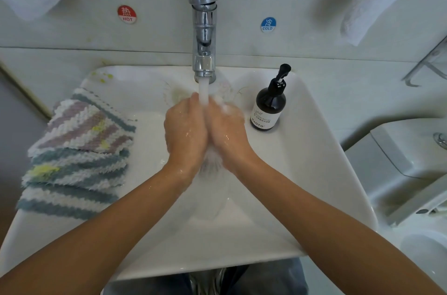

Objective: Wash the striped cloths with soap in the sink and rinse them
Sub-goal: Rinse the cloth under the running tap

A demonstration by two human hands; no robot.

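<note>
The striped cloths (77, 154) lie in a loose stack on the left rim of the sink (314, 161), overlapping one another, with blue-grey, white and mauve bands and a few yellow patches. Neither hand touches them. The left hand (186, 128) and the right hand (226, 128) are pressed side by side over the basin, directly under the stream of water (203, 92) running from the chrome tap (204, 28). Both are wet, and a little foam sits on the right one (whether anything is held between the palms cannot be told, nor how far the fingers are curled). A dark soap bottle (268, 106) with a black pump stands upright on the right rim of the sink, just beside the right hand. On the wall behind, a red hot sticker (127, 14) sits left of the tap and a blue cold sticker (268, 24) right of it.
</note>
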